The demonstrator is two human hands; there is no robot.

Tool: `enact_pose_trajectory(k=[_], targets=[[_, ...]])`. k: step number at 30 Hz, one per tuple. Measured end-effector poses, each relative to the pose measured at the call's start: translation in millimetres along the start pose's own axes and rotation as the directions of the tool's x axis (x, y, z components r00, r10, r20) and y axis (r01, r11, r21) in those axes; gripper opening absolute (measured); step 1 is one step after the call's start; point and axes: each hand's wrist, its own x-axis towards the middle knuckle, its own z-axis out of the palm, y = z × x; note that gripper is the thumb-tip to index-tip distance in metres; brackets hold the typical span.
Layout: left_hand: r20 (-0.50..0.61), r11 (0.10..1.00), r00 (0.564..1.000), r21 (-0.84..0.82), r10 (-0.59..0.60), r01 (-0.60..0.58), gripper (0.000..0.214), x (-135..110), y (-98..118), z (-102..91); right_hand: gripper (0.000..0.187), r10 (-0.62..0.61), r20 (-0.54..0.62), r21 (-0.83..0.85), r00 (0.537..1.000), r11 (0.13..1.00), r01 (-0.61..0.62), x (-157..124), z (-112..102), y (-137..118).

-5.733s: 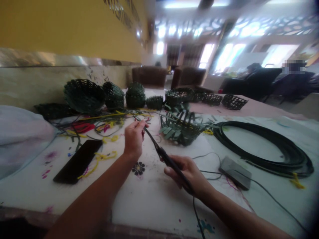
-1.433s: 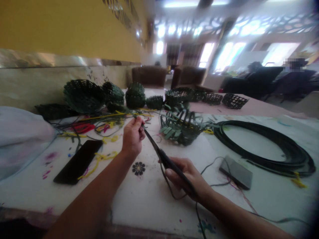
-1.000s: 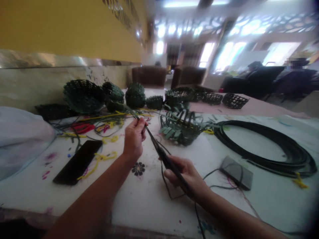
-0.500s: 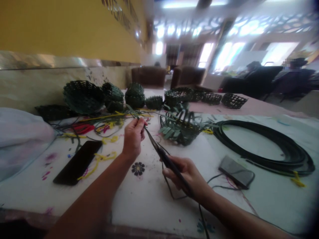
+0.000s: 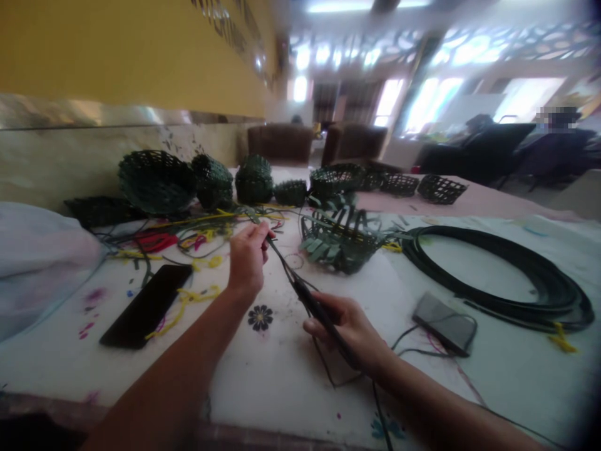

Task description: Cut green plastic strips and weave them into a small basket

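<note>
Above the middle of the table, my left hand (image 5: pixel 247 258) pinches a narrow dark green strip (image 5: pixel 253 217) between thumb and fingers. My right hand (image 5: pixel 350 329), lower and to the right, is closed around black-handled scissors (image 5: pixel 323 319), seen nearly edge-on. Their slim blades point up-left along the strip, close to my left fingertips. Whether the blades are apart cannot be made out. A thin length of strip loops below my right hand. Just beyond, a partly woven green basket (image 5: pixel 342 241) has loose strip ends sticking out.
A coil of dark strip (image 5: pixel 498 275) lies right, near a grey block-like object (image 5: pixel 444 322). Finished green baskets (image 5: pixel 157 181) line the back. On the left are a black phone (image 5: pixel 146 305), yellow ties (image 5: pixel 181 313) and a whitish bag (image 5: pixel 42 269). A person (image 5: pixel 554 147) sits far right.
My left hand has shifted slightly left, and the strip end beyond it has dipped. The scissors and my right hand have moved slightly down and left.
</note>
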Motion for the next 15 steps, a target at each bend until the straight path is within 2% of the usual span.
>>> enact_pose_trajectory(k=[10, 15], targets=[[0.044, 0.996, 0.999, -0.081, -0.03, 0.034, 0.03, 0.3, 1.4, -0.1, 0.042, 0.034, 0.025, 0.014, 0.999, 0.999, -0.035, -3.0, -1.1, -8.5], [0.09, 0.997, 0.996, -0.075, -0.026, 0.033, 0.027, 2.3, 1.0, -1.6, 0.04, 0.022, 0.002, -0.012, 1.0, 1.0, -0.022, -4.1, -1.3, -10.6]])
